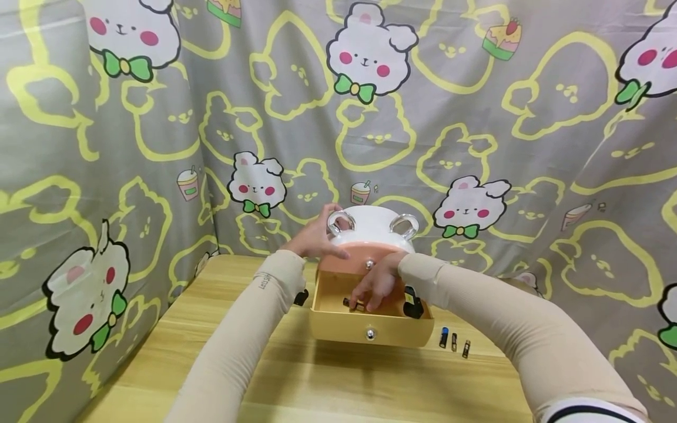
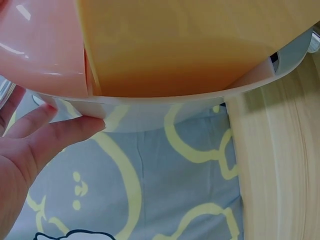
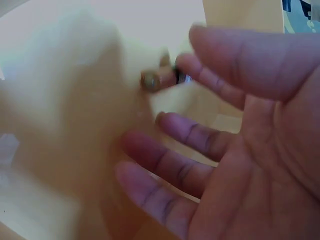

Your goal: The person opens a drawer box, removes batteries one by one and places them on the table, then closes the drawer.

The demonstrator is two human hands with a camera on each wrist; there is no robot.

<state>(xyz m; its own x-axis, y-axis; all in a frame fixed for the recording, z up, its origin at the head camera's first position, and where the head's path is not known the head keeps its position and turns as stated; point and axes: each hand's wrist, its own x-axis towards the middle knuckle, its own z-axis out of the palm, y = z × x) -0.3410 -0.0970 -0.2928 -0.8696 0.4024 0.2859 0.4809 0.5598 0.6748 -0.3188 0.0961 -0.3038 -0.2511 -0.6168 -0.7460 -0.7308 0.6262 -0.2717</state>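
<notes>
A small drawer cabinet [image 1: 370, 226] with a white shell and silver ears stands on the table. Its lower yellow drawer [image 1: 338, 324] is pulled out, while the pink upper drawer [image 1: 338, 258] is closed. My left hand [image 1: 317, 235] rests against the cabinet's left side by one ear; in the left wrist view its fingers [image 2: 75, 131] lie fairly straight along the white shell. Inside the yellow drawer is my right hand [image 1: 378, 285], fingers loosely spread and pointing down beside small batteries [image 1: 347, 302]. The right wrist view shows one battery [image 3: 157, 80] close by the index fingertip.
Several batteries lie on the table right of the drawer, among them a blue-and-black one [image 1: 443, 337] and a thinner dark one [image 1: 466, 349]. A patterned grey curtain [image 1: 296, 106] surrounds the wooden table [image 1: 296, 382] at the back and left.
</notes>
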